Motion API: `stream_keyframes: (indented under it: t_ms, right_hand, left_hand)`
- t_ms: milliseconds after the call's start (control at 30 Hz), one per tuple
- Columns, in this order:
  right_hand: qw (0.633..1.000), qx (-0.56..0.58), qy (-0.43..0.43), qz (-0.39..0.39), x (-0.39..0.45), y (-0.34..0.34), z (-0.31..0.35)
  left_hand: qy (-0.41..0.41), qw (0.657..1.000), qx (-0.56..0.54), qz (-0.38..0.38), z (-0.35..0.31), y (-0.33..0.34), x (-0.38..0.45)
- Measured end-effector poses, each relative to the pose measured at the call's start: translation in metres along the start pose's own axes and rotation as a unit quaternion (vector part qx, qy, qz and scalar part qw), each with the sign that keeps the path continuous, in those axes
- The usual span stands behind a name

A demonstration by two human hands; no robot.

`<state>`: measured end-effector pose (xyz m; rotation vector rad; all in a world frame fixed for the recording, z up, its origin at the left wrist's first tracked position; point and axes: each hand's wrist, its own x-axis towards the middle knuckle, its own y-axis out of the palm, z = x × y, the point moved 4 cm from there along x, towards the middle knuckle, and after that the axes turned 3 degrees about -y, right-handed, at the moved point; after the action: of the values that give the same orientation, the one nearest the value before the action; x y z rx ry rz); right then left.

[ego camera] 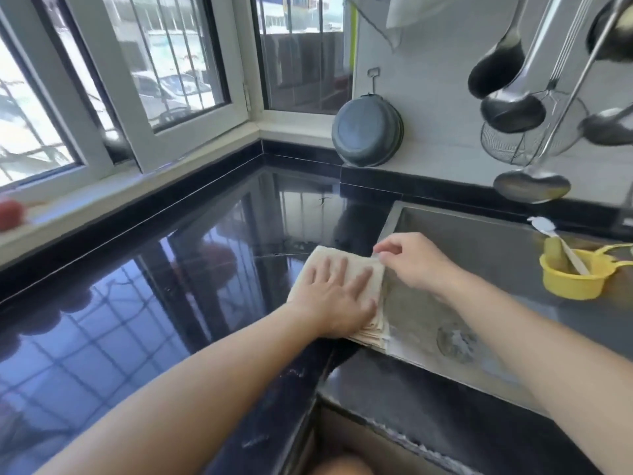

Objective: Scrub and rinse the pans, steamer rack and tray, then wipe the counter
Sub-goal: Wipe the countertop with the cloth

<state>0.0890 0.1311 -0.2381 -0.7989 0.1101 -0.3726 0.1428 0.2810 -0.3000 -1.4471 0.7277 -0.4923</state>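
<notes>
A folded beige cloth (pixel 325 255) lies on the glossy black counter (pixel 164 289), right at the left rim of the steel sink (pixel 486 248). My left hand (pixel 337 291) presses flat on the cloth with fingers spread and straight. My right hand (pixel 412 260) reaches across the sink's corner and pinches the cloth's far right edge between thumb and fingertips. A dark round pan (pixel 367 132) hangs on a wall hook behind the counter.
Ladles and a wire skimmer (pixel 513 108) hang at upper right above the sink. A yellow cup (pixel 570 274) with a white brush sits in the sink at right. The drain (pixel 455 339) shows on the sink floor. Windows line the counter's left side.
</notes>
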Motion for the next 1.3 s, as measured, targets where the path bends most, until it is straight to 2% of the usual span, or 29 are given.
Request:
stream_keyframes:
  t_ms: [67, 167, 267, 467, 600, 733, 867, 967, 1033, 1100, 1200, 1300]
  right_hand:
    - [1.000, -0.005, -0.001, -0.011, 0.024, -0.008, -0.004]
    - [0.999, -0.012, -0.002, -0.038, 0.066, -0.012, -0.004]
    - [0.998, -0.052, -0.018, -0.031, 0.111, -0.004, -0.003]
    - [0.991, -0.130, -0.035, -0.009, 0.176, 0.014, -0.015]
    - [0.988, -0.152, -0.020, -0.007, 0.208, 0.022, -0.030]
    - [0.989, -0.145, 0.001, -0.003, 0.213, 0.029, -0.036]
    - [0.988, -0.155, -0.011, 0.000, 0.192, 0.023, -0.035]
    - [0.988, -0.150, -0.019, 0.001, 0.177, 0.013, -0.030]
    - [0.988, -0.153, -0.021, 0.001, 0.169, 0.006, -0.025]
    - [0.988, -0.154, -0.018, 0.009, 0.164, 0.004, -0.015]
    - [0.991, -0.135, -0.006, -0.019, 0.161, 0.005, -0.001]
    - [0.988, -0.149, -0.007, -0.032, 0.158, 0.019, 0.010]
  left_hand:
    - [0.036, 0.999, 0.029, 0.021, 0.000, -0.008, 0.041]
    - [0.023, 0.999, 0.011, 0.027, 0.009, -0.015, 0.107]
    - [0.011, 1.000, 0.016, 0.022, 0.022, -0.028, 0.170]
    - [-0.006, 1.000, 0.029, -0.006, 0.067, -0.062, 0.281]
    - [-0.008, 0.999, -0.023, -0.038, 0.093, -0.065, 0.321]
    - [-0.052, 0.997, -0.042, -0.034, 0.122, -0.059, 0.316]
    - [-0.116, 0.991, 0.003, -0.059, 0.162, -0.076, 0.265]
    - [-0.224, 0.974, -0.018, -0.026, 0.206, -0.070, 0.222]
    - [-0.248, 0.968, 0.001, -0.017, 0.199, -0.071, 0.211]
    - [-0.192, 0.980, 0.045, -0.023, 0.157, -0.071, 0.209]
    - [-0.062, 0.996, 0.048, -0.030, 0.074, -0.066, 0.217]
    - [-0.001, 1.000, 0.023, 0.013, 0.057, -0.049, 0.208]
